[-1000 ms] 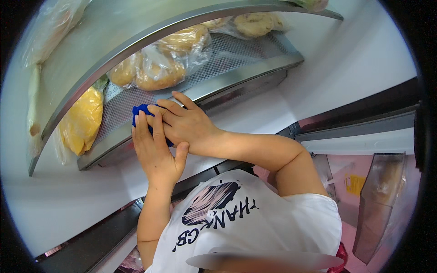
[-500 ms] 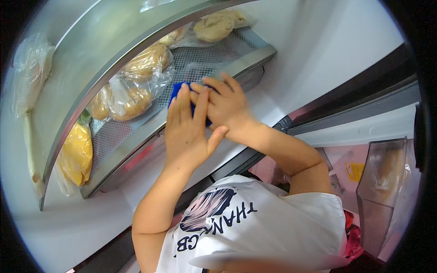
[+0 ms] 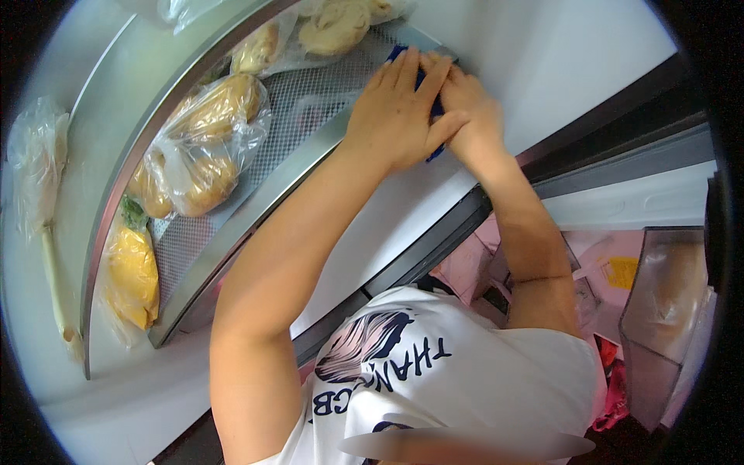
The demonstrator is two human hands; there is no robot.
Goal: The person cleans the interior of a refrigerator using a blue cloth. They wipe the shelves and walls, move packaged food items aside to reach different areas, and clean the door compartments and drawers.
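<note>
A blue cloth (image 3: pixel 436 153) lies over the metal-trimmed front edge of a fridge shelf (image 3: pixel 267 182), near the shelf's right end. My left hand (image 3: pixel 403 116) presses it against the edge, fingers bent over the trim and thumb out to the right. Against it, my right hand (image 3: pixel 471 116) is closed on the same cloth, its fingertips partly hidden behind the left hand. Only corners and a strip of the cloth show between and below the hands.
On the shelf's mesh liner sit bagged round potato-like items (image 3: pixel 205 182), a yellow package (image 3: pixel 133 271) and bagged pale buns (image 3: pixel 333 27). A curved shelf edge (image 3: pixel 139 136) arches above them. Bagged leek-like stalks (image 3: pixel 54 287) are at far left; a clear door bin (image 3: pixel 670 310) is at right.
Both hands have moved with the blue cloth along the shelf's edge, up and to the right, toward its right end. The view has shifted slightly.
</note>
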